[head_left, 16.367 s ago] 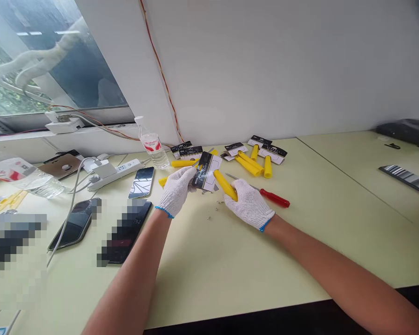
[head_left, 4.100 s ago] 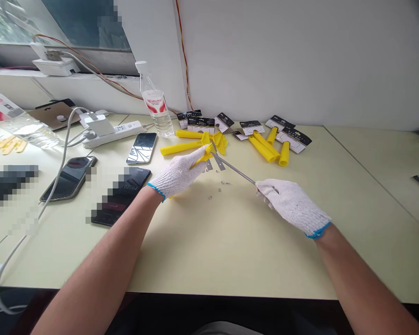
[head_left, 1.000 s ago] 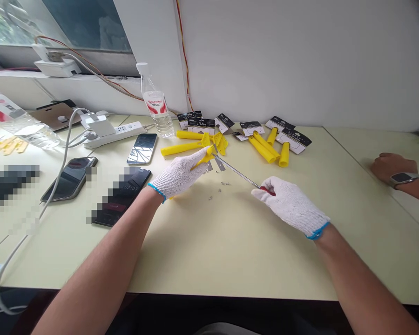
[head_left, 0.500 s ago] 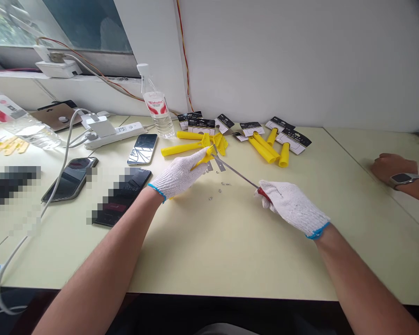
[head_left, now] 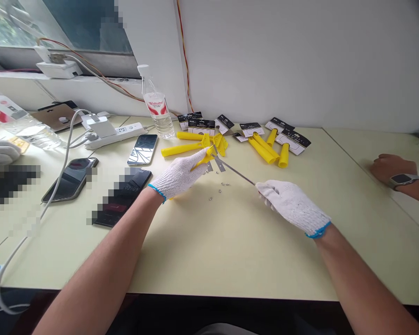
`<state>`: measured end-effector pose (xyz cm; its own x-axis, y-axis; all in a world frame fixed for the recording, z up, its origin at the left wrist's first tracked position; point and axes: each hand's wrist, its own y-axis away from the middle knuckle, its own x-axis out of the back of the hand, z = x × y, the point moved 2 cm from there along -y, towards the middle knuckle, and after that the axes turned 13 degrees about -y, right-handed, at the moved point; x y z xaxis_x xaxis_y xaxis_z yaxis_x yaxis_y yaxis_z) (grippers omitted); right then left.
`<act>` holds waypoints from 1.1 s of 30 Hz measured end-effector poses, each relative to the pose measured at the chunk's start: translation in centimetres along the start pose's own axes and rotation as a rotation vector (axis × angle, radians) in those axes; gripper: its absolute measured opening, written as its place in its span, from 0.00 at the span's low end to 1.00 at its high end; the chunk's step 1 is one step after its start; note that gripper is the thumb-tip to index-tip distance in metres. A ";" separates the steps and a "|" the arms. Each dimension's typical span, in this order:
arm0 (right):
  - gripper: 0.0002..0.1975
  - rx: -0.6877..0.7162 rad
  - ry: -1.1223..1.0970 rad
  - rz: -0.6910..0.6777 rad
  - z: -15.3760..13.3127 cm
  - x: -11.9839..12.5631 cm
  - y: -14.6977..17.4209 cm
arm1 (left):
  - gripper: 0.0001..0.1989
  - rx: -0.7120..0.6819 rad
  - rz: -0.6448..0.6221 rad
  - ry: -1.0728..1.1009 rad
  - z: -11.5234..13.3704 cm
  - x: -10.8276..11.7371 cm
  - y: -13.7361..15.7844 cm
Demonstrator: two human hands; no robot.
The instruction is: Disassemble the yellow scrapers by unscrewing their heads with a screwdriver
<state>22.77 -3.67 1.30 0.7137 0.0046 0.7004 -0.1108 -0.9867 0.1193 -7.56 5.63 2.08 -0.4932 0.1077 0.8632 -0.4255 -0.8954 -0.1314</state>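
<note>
My left hand point(head_left: 178, 176), in a white knit glove, is closed around a yellow plastic scraper point(head_left: 204, 159), mostly hidden by the fingers. Thin grey metal blades point(head_left: 219, 164) show beside its head. My right hand point(head_left: 291, 204), gloved too, grips a screwdriver point(head_left: 236, 172); the fingers cover its handle. The screwdriver's long shaft slants up to the left, its tip at the scraper's head. Several small screws point(head_left: 220, 191) lie loose on the table below. Just behind my left hand are other yellow scraper pieces point(head_left: 181, 149) with long handles.
Yellow tubes point(head_left: 261, 150) and black-and-white cards point(head_left: 295, 139) lie by the wall. A water bottle point(head_left: 157, 109), power strip point(head_left: 120, 134) and phones point(head_left: 143, 149) stand or lie left. Another person's gloved hand point(head_left: 2, 152) is at the left edge, someone's bare hand point(head_left: 394, 168) at right.
My right hand has turned on the screwdriver, and the red handle seen before is now covered. Another person's gloved hand has come in at the left edge. My left hand stays in place.
</note>
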 end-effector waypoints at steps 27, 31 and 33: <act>0.14 0.053 0.149 0.155 0.4 1.7 -1.4 | 0.21 0.113 -0.056 0.111 0.5 0.7 0.2; 0.19 0.005 0.204 0.221 1.7 1.6 -2.5 | 0.24 0.114 -0.069 0.130 1.0 0.9 0.3; 0.19 0.001 0.229 0.265 2.5 1.6 -3.2 | 0.25 0.110 -0.073 0.146 1.1 1.0 0.4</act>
<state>25.98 -0.93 0.29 0.4863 -0.2150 0.8469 -0.2709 -0.9586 -0.0878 -7.33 4.92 3.40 -0.5719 0.2288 0.7878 -0.3829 -0.9237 -0.0097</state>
